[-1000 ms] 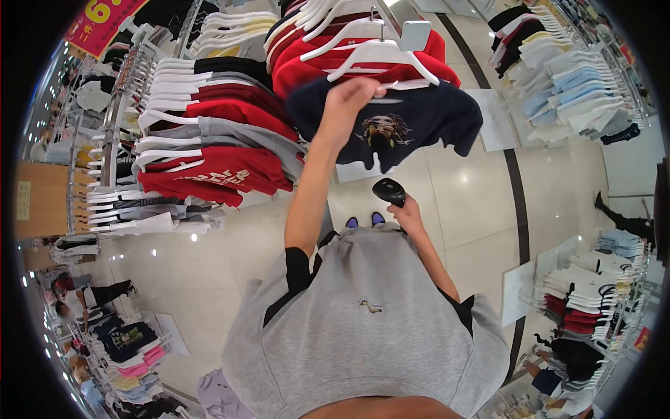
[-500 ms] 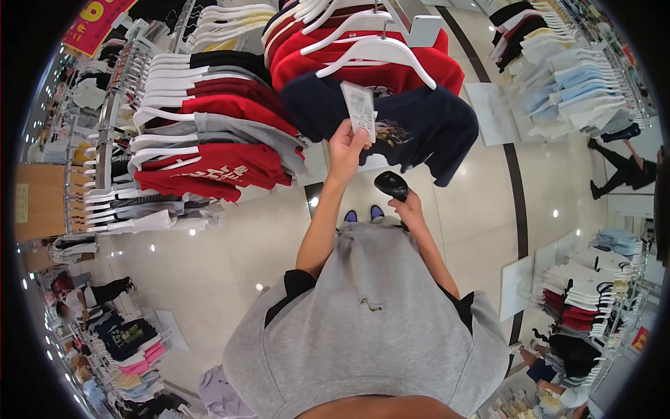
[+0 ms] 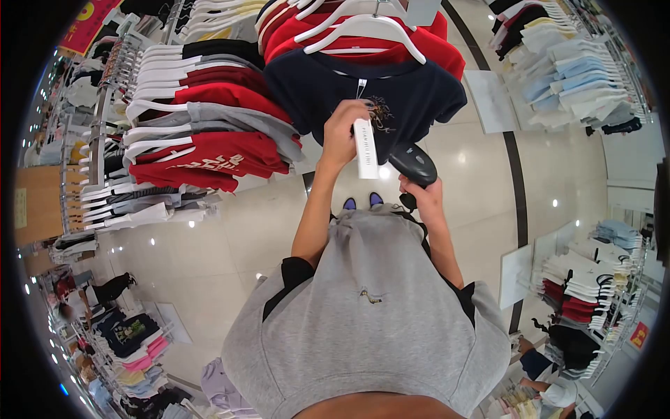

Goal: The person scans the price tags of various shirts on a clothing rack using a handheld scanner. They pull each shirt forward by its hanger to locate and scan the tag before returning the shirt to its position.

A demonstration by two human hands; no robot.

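A navy T-shirt with a printed design hangs on a white hanger at the front of the rack. My left hand is closed on a white price tag, whose string runs up to the shirt's neckline. Lettering runs along the side of the tag facing me. In my right hand is a black handheld barcode scanner, its head tilted up towards the shirt and close to the tag's right side.
Left of the navy shirt, a rail holds several red and grey shirts on white hangers. More clothing racks stand at the right, with others behind me on both sides. Pale floor tiles lie between them.
My left hand has pulled the tag down and turned it, so its lettered side shows. The scanner has risen closer to the tag. The navy shirt now hangs straighter, facing me.
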